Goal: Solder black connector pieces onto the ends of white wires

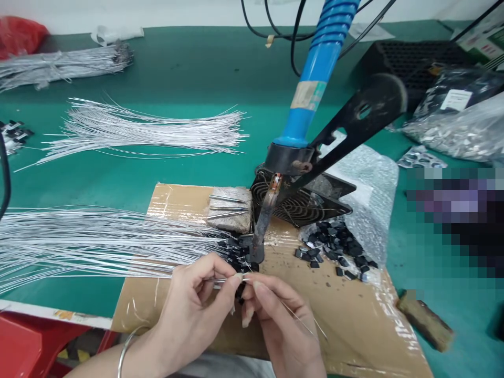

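My left hand [200, 310] is closed in a pinch on a thin white wire, its fingertips meeting those of my right hand. My right hand [283, 320] is also pinched shut; a thin silvery wire [299, 316] runs through it and sticks out toward the lower right. Fingers partly hide the spot where the tips meet. Just above, a soldering iron [311, 84] with a blue handle points down in a black holder [354, 126]. Beside my left hand lies a bundle of white wires [118, 239] with small black pieces [236, 252] at their right ends.
Cardboard [338, 325] covers the green table [177, 68]. A small fan [299, 199] stands behind the iron's tip. Loose black pieces [338, 244] lie on bubble wrap [378, 178] at right. Another wire bundle [153, 128] lies farther back. A brownish block [425, 320] is far right.
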{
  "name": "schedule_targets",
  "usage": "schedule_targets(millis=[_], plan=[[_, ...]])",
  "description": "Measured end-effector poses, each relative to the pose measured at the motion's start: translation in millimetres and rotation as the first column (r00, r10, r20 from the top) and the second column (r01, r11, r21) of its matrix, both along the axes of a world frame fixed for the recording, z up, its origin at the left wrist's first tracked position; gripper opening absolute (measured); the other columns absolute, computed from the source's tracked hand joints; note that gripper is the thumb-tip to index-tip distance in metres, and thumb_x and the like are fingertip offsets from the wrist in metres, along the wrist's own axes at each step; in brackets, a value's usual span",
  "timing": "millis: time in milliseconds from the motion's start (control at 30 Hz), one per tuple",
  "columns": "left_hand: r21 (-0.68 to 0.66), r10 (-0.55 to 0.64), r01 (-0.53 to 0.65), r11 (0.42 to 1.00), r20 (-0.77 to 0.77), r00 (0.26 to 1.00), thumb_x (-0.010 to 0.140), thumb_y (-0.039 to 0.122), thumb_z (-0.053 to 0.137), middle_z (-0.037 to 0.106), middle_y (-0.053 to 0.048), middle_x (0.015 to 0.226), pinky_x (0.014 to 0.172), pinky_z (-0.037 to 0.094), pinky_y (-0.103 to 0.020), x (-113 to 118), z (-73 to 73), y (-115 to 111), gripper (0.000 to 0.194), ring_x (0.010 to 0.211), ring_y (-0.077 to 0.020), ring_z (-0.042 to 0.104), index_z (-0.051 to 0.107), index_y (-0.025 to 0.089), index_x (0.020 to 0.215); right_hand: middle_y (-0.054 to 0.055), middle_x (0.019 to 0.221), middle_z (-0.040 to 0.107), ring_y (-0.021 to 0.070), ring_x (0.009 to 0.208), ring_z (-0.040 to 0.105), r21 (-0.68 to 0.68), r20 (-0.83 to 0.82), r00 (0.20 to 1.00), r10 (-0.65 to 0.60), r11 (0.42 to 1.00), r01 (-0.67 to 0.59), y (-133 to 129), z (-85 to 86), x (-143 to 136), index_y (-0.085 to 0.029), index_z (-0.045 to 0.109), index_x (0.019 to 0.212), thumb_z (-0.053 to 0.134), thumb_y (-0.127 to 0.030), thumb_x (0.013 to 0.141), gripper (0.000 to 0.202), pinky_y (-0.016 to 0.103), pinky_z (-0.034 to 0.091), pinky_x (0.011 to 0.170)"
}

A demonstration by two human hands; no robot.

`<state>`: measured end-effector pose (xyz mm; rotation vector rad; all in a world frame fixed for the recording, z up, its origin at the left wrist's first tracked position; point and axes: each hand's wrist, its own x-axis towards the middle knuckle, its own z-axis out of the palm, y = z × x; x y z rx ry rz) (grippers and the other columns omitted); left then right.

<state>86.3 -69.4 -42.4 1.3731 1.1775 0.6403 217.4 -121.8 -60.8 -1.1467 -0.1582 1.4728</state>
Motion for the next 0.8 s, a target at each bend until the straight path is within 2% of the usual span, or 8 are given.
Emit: schedule_targets(millis=[267, 567, 800], plan=[[0.078, -0.018, 0.021, 0.997, -0.046, 0.999, 0.099, 0.025, 0.059, 0.059, 0.004, 0.059, 0.047, 0.029, -0.021, -3.4, -4.0, -3.8, 0.02, 0.05, -0.0084, 0.036, 0.064, 0.018, 0.08, -0.002, 0.062, 0.07, 0.0082, 0.048, 0.06, -0.013, 0.085, 0.996, -0.018, 1.0, 0.02, 0.4, -1.6, -2.3, -0.022, 0.082, 0.074, 0.091, -0.043, 0.068, 0.024, 0.019, 0.051, 0.052], [0.098, -0.04, 0.044, 0.994, -0.047, 0.998, 0.097, 0.024, 0.061, 0.065, 0.001, 0.066, 0.05, 0.035, -0.021, -3.9, -1.1, -3.3, 0.02, 0.054, -0.0092, 0.045, 0.07, 0.018, 0.081, -0.001, 0.063, 0.07, 0.0088, 0.047, 0.061, 0.007, 0.135, 0.991, -0.005, 1.0, 0.005, -1.9, -2.8, 0.8, -0.023, 0.082, 0.073, 0.09, -0.045, 0.07, 0.023, 0.019, 0.052, 0.05], [0.137, -0.048, 0.059, 0.989, -0.088, 0.995, 0.096, 0.023, 0.061, 0.059, 0.002, 0.061, 0.048, 0.031, -0.023, -1.8, 0.2, -1.1, 0.021, 0.052, -0.0091, 0.038, 0.069, 0.018, 0.077, 0.0, 0.061, 0.069, 0.0109, 0.047, 0.06, 0.007, 0.16, 0.987, 0.018, 1.0, -0.02, -2.5, -1.5, 4.5, -0.02, 0.081, 0.072, 0.089, -0.043, 0.071, 0.024, 0.021, 0.051, 0.047]])
